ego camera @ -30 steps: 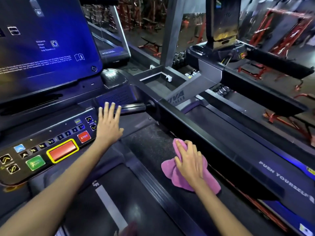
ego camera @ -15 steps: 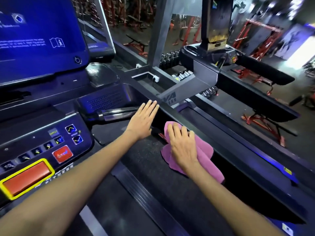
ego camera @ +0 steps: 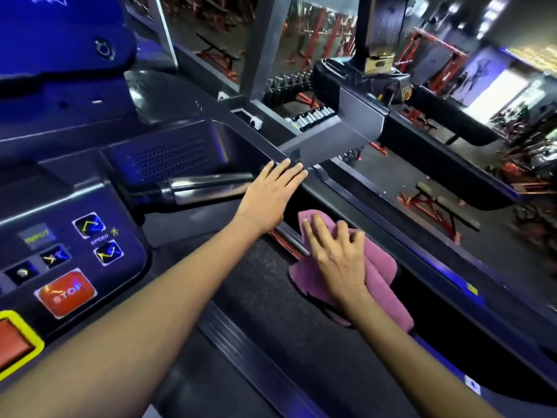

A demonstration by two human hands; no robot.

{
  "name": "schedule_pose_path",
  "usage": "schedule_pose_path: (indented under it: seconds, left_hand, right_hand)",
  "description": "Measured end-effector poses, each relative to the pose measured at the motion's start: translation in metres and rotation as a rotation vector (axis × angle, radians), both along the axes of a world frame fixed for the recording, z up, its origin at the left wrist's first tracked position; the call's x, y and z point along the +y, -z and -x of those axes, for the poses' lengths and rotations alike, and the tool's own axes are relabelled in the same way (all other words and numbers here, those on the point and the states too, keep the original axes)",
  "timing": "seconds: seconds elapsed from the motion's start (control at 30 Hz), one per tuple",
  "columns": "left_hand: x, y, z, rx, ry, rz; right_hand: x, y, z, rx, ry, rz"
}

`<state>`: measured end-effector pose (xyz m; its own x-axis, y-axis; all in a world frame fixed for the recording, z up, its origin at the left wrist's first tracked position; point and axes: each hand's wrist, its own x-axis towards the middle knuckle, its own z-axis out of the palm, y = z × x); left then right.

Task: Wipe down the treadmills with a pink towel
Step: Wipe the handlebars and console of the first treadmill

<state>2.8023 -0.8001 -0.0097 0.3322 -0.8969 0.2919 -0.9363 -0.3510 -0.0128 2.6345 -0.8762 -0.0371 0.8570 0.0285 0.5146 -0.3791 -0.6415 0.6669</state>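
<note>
A pink towel (ego camera: pixel 382 267) lies crumpled on the dark speckled side surface of the treadmill (ego camera: pixel 250 279), against its black side rail. My right hand (ego camera: pixel 334 254) presses flat on the towel with fingers spread and mostly straight. My left hand (ego camera: pixel 271 194) rests flat, fingers straight and together, on the front end of that side rail, next to the silver handlebar grip (ego camera: pixel 208 185). The two hands are close together, the left one just above and left of the towel.
The control panel with a red STOP button (ego camera: pixel 64 292) and speed keys (ego camera: pixel 90 226) sits at the left, under a blue screen (ego camera: pixel 60 34). A second treadmill (ego camera: pixel 361 128) stands to the right. Red gym racks (ego camera: pixel 428 206) and benches fill the floor beyond.
My left hand left the control panel and moved right onto the side rail. My right hand slid the towel forward along the side surface toward the rail's front end. The view swung right.
</note>
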Motion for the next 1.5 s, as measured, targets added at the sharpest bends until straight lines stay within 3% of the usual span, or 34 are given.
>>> schedule_pose_path:
  seconds: [0.2, 0.33, 0.53, 0.77, 0.9, 1.03, 1.23, 1.37, 1.5]
  left_hand:
    - [0.000, -0.001, -0.001, 0.028, 0.017, 0.049]
    - [0.001, -0.001, 0.000, 0.042, 0.017, 0.035]
    - [0.001, -0.002, -0.002, 0.033, 0.017, -0.005]
    - [0.004, 0.003, 0.002, -0.017, 0.005, -0.035]
    - [0.004, 0.005, 0.001, -0.001, 0.005, -0.036]
    - [0.003, 0.008, 0.001, 0.058, 0.021, 0.016]
    - [0.000, 0.011, 0.006, 0.131, 0.005, 0.086]
    - [-0.003, 0.011, 0.009, 0.164, -0.025, 0.118]
    - [-0.010, 0.009, 0.020, 0.222, -0.080, 0.155]
  right_hand:
    - [0.003, 0.000, -0.042, -0.075, -0.013, -0.013]
    - [-0.008, 0.011, 0.005, 0.070, -0.076, -0.040]
    - [-0.005, -0.014, 0.003, -0.105, 0.018, -0.055]
    - [-0.006, 0.005, 0.018, 0.084, -0.037, -0.084]
    - [-0.008, -0.005, 0.040, -0.020, 0.043, -0.110]
    - [-0.004, -0.008, 0.014, -0.115, 0.051, -0.111]
    - [-0.008, 0.001, 0.060, 0.057, 0.027, -0.158]
    - [-0.010, -0.014, 0.067, -0.093, 0.082, -0.162]
    - [-0.007, -0.007, 0.044, -0.062, 0.067, -0.116]
